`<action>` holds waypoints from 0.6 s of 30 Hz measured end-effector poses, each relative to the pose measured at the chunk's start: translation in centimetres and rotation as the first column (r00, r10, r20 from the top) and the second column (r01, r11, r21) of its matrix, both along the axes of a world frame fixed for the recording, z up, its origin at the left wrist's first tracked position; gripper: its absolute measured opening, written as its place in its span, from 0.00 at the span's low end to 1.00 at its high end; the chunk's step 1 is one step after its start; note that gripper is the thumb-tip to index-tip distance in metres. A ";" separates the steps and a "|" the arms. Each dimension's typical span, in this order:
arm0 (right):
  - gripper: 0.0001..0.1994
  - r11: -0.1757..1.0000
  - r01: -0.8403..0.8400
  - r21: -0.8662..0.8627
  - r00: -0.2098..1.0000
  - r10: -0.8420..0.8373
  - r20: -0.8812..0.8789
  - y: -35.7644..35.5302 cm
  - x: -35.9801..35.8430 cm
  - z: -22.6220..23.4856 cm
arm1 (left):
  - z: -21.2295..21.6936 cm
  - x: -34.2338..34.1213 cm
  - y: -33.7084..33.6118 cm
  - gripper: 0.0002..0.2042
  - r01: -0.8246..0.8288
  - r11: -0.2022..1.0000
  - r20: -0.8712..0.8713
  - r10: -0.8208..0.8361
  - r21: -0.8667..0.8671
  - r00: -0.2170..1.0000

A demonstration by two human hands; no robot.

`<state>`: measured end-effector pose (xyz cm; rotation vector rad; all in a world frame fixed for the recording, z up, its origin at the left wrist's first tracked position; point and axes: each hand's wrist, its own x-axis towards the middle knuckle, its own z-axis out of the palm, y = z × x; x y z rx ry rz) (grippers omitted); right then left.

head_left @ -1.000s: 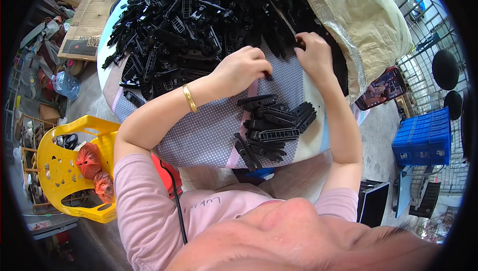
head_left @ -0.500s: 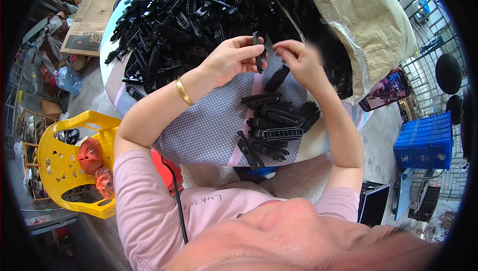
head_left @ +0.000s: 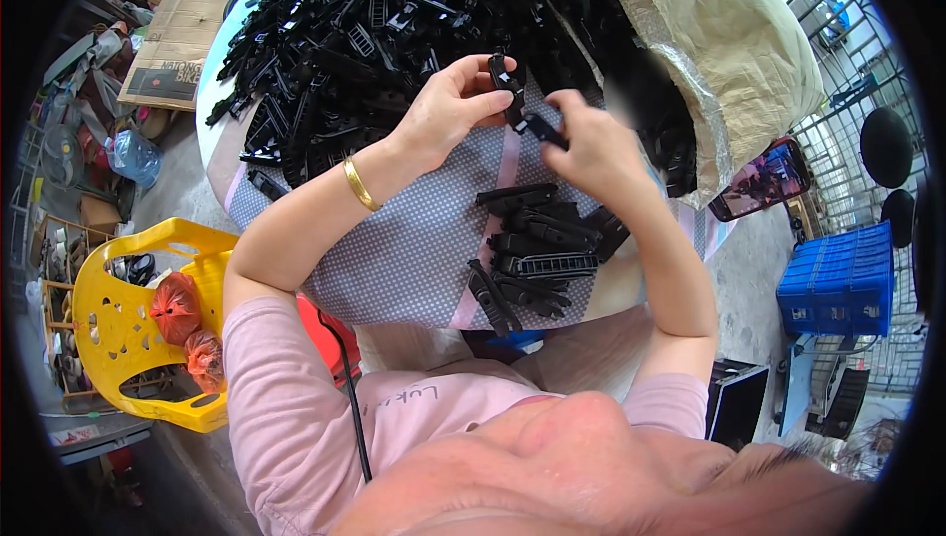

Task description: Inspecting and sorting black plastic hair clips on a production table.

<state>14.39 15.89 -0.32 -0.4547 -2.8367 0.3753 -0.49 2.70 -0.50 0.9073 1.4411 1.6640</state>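
Dark piece [head_left: 546,131] raised in right grip [head_left: 596,147], slim part [head_left: 501,74] in left grip [head_left: 445,112]

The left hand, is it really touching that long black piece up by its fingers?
Touching. The head view shows the left hand pinching the long black piece, with the tip of its thumb lying right against it.

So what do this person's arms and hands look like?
The left hand and right hand wear no gloves. A shiny gold bracelet circles the left wrist; none shows on the right. Short, pale pink sleeves end above the elbows.
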 end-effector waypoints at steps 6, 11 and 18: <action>0.17 0.841 -0.259 -0.475 0.871 -0.010 -0.492 1.1 -0.1 0.8 | 0.1 0.6 0.0 0.16 -0.027 1.000 -0.151 0.029 0.012 0.988; 0.17 0.976 -0.183 -0.120 0.858 0.099 -0.504 -0.7 -0.2 0.9 | -0.4 1.1 0.0 0.17 -0.079 0.996 -0.151 0.083 0.028 0.985; 0.18 0.985 -0.163 0.061 0.810 0.169 -0.561 -1.0 -0.1 0.6 | 0.3 1.4 -0.3 0.16 -0.049 0.996 -0.200 0.063 0.076 0.978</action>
